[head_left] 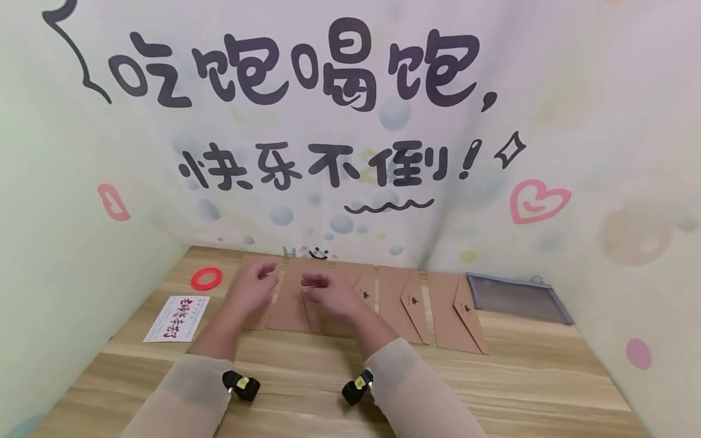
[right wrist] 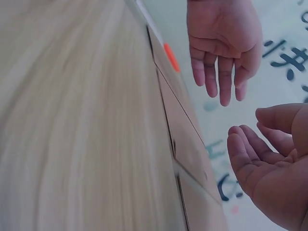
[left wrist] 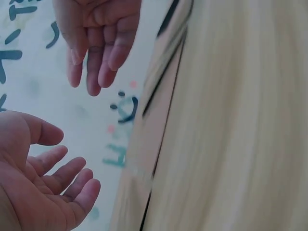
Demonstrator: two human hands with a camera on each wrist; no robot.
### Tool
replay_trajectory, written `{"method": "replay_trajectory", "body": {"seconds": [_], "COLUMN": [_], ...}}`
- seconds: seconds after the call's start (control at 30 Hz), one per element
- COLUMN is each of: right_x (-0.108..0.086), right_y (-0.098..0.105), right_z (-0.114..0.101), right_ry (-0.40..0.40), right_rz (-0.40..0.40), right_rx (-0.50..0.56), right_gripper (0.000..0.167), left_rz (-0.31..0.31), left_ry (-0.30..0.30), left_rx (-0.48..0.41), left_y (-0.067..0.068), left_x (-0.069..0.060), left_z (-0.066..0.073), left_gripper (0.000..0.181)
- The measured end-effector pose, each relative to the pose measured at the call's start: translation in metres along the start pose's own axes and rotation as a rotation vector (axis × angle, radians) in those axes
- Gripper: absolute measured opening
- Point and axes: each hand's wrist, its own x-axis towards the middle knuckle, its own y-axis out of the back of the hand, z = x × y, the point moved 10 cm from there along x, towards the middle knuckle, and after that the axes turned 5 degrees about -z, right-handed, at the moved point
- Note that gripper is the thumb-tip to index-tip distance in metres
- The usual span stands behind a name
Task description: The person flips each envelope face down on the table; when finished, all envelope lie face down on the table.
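Note:
Both hands hover above a row of several brown envelopes (head_left: 402,298), palms turned toward each other with a gap between them. The left hand (head_left: 254,291) is over the leftmost envelopes, its fingers relaxed and slightly bent, holding nothing. Facing it, the right hand (head_left: 331,295) hangs over the middle envelopes, also empty. In the left wrist view the left hand (left wrist: 43,178) is at lower left and the right hand (left wrist: 103,43) at the top. The right wrist view has the right hand (right wrist: 274,163) at the right edge, the left hand (right wrist: 224,43) above it.
Left of the envelopes lie a red ring (head_left: 206,278) and a white card (head_left: 176,319) with red writing. A grey zip pouch (head_left: 520,297) is at the right end of the row. Behind the wooden table (head_left: 296,389) hangs a printed cloth (head_left: 328,128).

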Motion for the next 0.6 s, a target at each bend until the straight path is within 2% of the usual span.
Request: {"method": "replay_trajectory", "body": {"seconds": [0.17, 0.27, 0.43, 0.6], "right_x": [-0.009, -0.010, -0.011, -0.010], "right_y": [0.018, 0.023, 0.030, 0.031], "right_z": [0.012, 0.019, 0.027, 0.036], "right_ry": [-0.008, -0.006, 0.005, -0.028], "right_rz": [0.056, 0.074, 0.104, 0.107], "right_rx": [0.033, 0.039, 0.044, 0.091], "right_gripper": [0.039, 0.042, 0.046, 0.048], "left_rz": [-0.013, -0.004, -0.016, -0.039], "left_ry": [0.000, -0.005, -0.014, 0.014], "left_rx": [-0.127, -0.151, -0.137, -0.076], "left_y": [-0.019, -0.024, -0.028, -0.029], "left_x": [0.005, 0.005, 0.005, 0.005], "left_z": [0.008, 0.010, 0.009, 0.001], "left_gripper": [0.052, 0.051, 0.051, 0.055]}}
